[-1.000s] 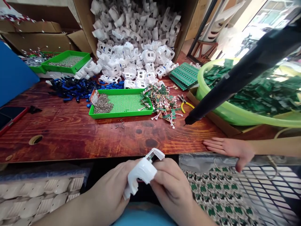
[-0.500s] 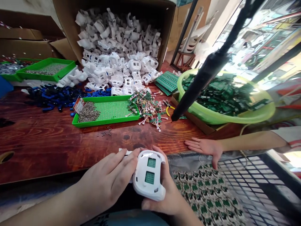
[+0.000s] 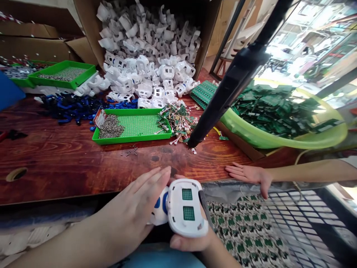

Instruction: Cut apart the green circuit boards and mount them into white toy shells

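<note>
My right hand is wrapped round a white plastic housing with two square windows that show green circuit board. It is held at the table's front edge, windows upward. To its left, a white part with blue pieces adjoins the housing and is partly covered. My left hand, fingers straight and together, lies flat over the left side of that part. Whether its palm grips anything is hidden.
Ahead lies a green tray of screws beside wired circuit boards. White housings spill from a box. A black pole slants before a green tub. Another person's hand rests above a mesh crate.
My left hand has flattened and its fingers have straightened. The housing has turned slightly and shifted right, and blue pieces now show on its left. The camera view has shifted a little.
</note>
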Motion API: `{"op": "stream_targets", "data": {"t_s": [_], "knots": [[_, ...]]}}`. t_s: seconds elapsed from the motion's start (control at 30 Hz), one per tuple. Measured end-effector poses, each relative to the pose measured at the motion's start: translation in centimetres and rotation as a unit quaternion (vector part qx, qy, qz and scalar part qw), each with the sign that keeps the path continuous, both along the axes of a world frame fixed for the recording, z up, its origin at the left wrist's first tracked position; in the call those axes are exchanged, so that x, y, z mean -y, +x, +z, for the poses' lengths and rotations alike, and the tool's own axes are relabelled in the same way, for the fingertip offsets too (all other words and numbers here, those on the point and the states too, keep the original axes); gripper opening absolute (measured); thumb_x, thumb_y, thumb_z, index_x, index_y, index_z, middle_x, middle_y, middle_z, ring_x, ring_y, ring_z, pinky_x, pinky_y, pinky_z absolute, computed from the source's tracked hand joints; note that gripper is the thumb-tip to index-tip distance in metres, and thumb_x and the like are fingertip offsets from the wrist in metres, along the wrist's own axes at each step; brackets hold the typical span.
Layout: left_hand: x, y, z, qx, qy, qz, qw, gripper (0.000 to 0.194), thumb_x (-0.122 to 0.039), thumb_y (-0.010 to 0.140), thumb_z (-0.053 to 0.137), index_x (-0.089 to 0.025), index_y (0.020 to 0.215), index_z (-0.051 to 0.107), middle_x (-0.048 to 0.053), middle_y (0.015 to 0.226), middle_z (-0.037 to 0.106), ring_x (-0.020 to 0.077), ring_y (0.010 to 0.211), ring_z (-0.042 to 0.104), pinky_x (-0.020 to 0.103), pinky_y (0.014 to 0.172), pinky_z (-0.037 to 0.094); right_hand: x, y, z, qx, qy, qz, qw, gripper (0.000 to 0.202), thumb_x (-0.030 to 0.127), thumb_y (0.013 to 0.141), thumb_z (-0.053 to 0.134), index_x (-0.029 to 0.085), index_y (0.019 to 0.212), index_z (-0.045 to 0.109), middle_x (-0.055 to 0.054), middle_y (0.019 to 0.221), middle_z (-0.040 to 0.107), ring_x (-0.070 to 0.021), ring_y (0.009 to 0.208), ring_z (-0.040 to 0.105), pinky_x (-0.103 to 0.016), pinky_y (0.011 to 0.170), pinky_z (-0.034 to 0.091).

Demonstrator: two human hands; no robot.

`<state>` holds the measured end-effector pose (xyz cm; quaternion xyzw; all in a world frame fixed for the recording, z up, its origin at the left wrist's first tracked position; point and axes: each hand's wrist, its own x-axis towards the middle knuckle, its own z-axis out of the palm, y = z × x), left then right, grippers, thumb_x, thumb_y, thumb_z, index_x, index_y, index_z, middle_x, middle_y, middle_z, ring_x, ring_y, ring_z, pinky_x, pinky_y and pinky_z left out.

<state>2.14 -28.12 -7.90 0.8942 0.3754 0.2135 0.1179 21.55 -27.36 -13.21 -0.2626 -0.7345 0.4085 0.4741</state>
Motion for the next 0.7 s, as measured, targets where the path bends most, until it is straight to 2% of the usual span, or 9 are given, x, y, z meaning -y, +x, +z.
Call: {"op": "stream_targets", "data": {"t_s": [0.1, 0.17, 0.23, 0.37, 0.47, 0.6, 0.7], "knots": [[0.5, -1.2, 0.8, -0.034, -0.099, 0.006, 0.994, 0.097, -0.023, 0.072, 0.062, -0.016, 0.142, -0.005, 0.015, 0.148, 0.014, 0.0315, 0.130, 0.028, 0.045, 0.102, 0.032, -0.2, -0.1, -0.2, -0.120, -0.082, 0.065, 0.987, 0.073, 0.051, 0.078, 0.052, 0.027, 0.135, 0.013, -0.014, 0.132, 0.040, -0.0247, 0.119, 0.046, -0.044, 0.097, 0.041], [0.7, -1.9, 1.0, -0.029, -0.152, 0.029, 0.988, 0.107, -0.035, 0.067, 0.068, -0.018, 0.142, -0.008, 0.016, 0.147, 0.015, 0.0330, 0.128, 0.030, 0.045, 0.099, 0.035, -0.4, 0.1, -0.5, -0.148, -0.101, 0.080, 0.980, 0.075, 0.049, 0.076, 0.056, 0.026, 0.135, 0.015, -0.012, 0.132, 0.040, -0.0247, 0.122, 0.042, -0.045, 0.101, 0.036], [0.8, -2.4, 0.8, 0.008, -0.196, 0.059, 0.979, 0.109, -0.040, 0.067, 0.068, -0.020, 0.141, -0.010, 0.017, 0.146, 0.022, 0.0323, 0.127, 0.034, 0.045, 0.097, 0.038, -0.6, 0.3, -0.9, -0.155, -0.110, 0.100, 0.977, 0.077, 0.049, 0.074, 0.057, 0.023, 0.136, 0.019, -0.013, 0.134, 0.039, -0.0266, 0.125, 0.038, -0.048, 0.103, 0.031], [1.0, -2.7, 0.2, 0.090, -0.240, 0.076, 0.964, 0.089, -0.032, 0.073, 0.064, -0.028, 0.141, 0.006, 0.011, 0.140, 0.038, 0.0274, 0.122, 0.043, 0.040, 0.095, 0.041, -0.6, 0.4, -1.1, -0.156, -0.144, 0.149, 0.966, 0.078, 0.050, 0.072, 0.056, 0.025, 0.135, 0.019, -0.011, 0.136, 0.038, -0.0287, 0.126, 0.036, -0.053, 0.102, 0.029], [1.3, -2.7, -0.1, 0.107, -0.245, 0.081, 0.960, 0.079, -0.030, 0.073, 0.064, -0.030, 0.139, 0.019, 0.008, 0.137, 0.042, 0.0252, 0.119, 0.047, 0.036, 0.094, 0.043, -0.2, -0.1, -0.8, -0.155, -0.166, 0.147, 0.963, 0.076, 0.052, 0.071, 0.054, 0.027, 0.133, 0.019, -0.010, 0.136, 0.038, -0.0279, 0.125, 0.038, -0.053, 0.100, 0.033], [1.8, -2.9, -0.5, 0.108, -0.251, 0.080, 0.959, 0.080, -0.031, 0.074, 0.063, -0.032, 0.138, 0.017, 0.005, 0.135, 0.045, 0.0224, 0.116, 0.050, 0.032, 0.092, 0.046, 0.2, -0.4, -0.4, -0.124, -0.187, 0.151, 0.963, 0.074, 0.056, 0.072, 0.052, 0.027, 0.131, 0.018, -0.011, 0.137, 0.037, -0.0286, 0.124, 0.039, -0.051, 0.097, 0.038], [2.0, -3.2, -0.7, 0.110, -0.259, 0.076, 0.956, 0.079, -0.029, 0.074, 0.063, -0.034, 0.138, 0.016, 0.003, 0.136, 0.043, 0.0217, 0.116, 0.049, 0.031, 0.092, 0.045, 0.2, -0.5, -0.4, -0.125, -0.186, 0.160, 0.961, 0.075, 0.055, 0.073, 0.053, 0.026, 0.132, 0.018, -0.012, 0.137, 0.037, -0.0285, 0.125, 0.038, -0.052, 0.099, 0.035]]}}
